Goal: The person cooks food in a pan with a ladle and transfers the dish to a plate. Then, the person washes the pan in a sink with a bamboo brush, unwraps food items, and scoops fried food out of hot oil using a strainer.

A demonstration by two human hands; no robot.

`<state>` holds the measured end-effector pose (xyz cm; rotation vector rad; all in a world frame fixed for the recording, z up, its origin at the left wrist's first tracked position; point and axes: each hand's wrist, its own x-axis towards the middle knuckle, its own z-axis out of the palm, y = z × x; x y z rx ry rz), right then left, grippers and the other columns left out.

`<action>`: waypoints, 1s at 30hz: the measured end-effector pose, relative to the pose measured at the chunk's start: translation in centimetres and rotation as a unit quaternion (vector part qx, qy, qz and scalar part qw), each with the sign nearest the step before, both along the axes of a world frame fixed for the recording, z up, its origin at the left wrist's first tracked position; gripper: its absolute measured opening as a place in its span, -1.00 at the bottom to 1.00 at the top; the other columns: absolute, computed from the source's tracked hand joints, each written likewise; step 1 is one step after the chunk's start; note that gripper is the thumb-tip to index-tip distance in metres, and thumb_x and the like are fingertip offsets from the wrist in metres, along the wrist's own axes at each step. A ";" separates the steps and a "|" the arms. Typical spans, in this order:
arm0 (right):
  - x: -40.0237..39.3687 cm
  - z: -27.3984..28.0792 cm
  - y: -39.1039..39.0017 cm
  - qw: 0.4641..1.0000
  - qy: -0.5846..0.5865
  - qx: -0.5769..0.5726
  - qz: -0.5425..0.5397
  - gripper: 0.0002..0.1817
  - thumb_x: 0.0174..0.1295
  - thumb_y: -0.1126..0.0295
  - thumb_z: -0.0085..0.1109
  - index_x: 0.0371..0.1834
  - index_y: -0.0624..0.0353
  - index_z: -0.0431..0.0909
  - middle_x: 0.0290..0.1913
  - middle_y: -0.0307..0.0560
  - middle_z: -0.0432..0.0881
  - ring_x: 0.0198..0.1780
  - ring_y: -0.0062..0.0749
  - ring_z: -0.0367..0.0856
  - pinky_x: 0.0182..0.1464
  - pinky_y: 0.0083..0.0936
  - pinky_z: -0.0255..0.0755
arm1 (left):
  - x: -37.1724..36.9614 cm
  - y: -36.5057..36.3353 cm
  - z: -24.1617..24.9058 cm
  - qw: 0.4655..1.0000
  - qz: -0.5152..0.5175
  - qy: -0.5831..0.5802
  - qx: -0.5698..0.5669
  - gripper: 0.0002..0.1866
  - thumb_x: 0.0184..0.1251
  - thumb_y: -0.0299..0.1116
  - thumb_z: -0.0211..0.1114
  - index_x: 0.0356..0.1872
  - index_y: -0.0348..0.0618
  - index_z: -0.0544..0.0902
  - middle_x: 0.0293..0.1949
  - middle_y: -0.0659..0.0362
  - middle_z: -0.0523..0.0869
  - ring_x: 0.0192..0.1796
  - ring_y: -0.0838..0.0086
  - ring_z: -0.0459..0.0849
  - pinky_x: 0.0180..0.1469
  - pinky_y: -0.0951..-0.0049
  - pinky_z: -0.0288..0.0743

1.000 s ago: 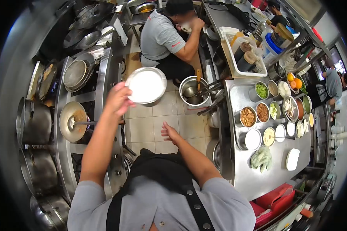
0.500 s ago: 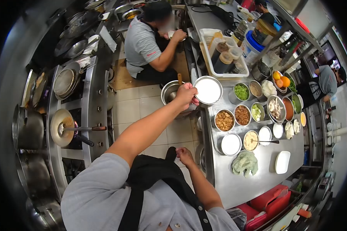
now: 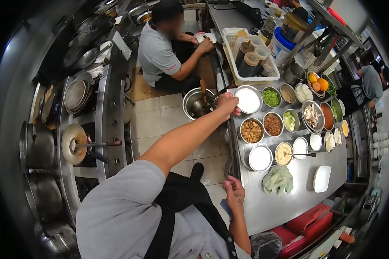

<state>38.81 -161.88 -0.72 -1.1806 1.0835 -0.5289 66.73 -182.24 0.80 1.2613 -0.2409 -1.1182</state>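
My left hand (image 3: 227, 106) reaches out over the near-left corner of the steel counter. It is closed on the rim of a round metal container (image 3: 248, 99) filled with something white, level with the row of other containers. My right hand (image 3: 234, 193) is low beside the counter's left edge, fingers loosely bent and apart, with nothing visible in it. Close to the held container are metal tins of chopped greens (image 3: 271, 97), browned cubed pieces (image 3: 251, 131) and brown minced food (image 3: 273, 124). Left of my left hand, a metal pot (image 3: 188, 103) holds ladles.
A co-worker (image 3: 160, 52) sits low ahead, holding a white bowl. On the counter are a bottle basket (image 3: 257, 77), a green cloth (image 3: 277, 180) and a white dish (image 3: 322, 179). The stove, with a wok (image 3: 69, 144), runs along the left.
My left hand has moved right with the container of white food, bringing it beside the tin of greens. My right hand has shifted right and down, toward the counter edge.
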 end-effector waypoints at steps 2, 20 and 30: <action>0.2 0.0 -0.2 1.000 0.017 -0.019 0.017 -0.60 0.28 0.34 0.15 0.08 0.39 0.42 -0.20 -0.07 0.62 -0.21 -0.49 0.61 -0.11 -0.60 0.49 | -0.2 -0.3 0.0 1.000 -0.005 0.008 0.005 -0.85 0.05 -0.54 0.14 -0.42 -0.16 0.32 -0.57 0.11 0.48 -0.73 0.36 0.54 -0.77 0.33 0.51; 18.8 4.1 -0.6 0.951 -0.017 -0.156 0.265 -0.71 0.28 0.41 0.15 -0.02 0.38 0.50 -0.18 -0.11 0.60 -0.18 -0.51 0.56 -0.07 -0.61 0.43 | 9.8 29.2 -8.6 0.988 0.044 0.108 0.101 -0.80 0.25 -0.22 0.25 -0.40 -0.10 0.48 -0.62 0.24 0.53 -0.60 0.50 0.56 -0.62 0.46 0.45; 48.3 1.4 20.0 0.605 -0.059 -0.559 0.564 -0.35 0.03 0.40 0.29 0.21 0.29 0.27 0.03 0.22 0.45 0.03 0.10 0.47 0.08 -0.16 0.36 | 18.4 58.0 -17.2 0.765 0.582 0.092 0.261 -0.60 -0.01 -0.24 0.31 -0.12 -0.15 0.48 -0.32 0.16 0.56 -0.37 0.42 0.56 -0.35 0.35 0.46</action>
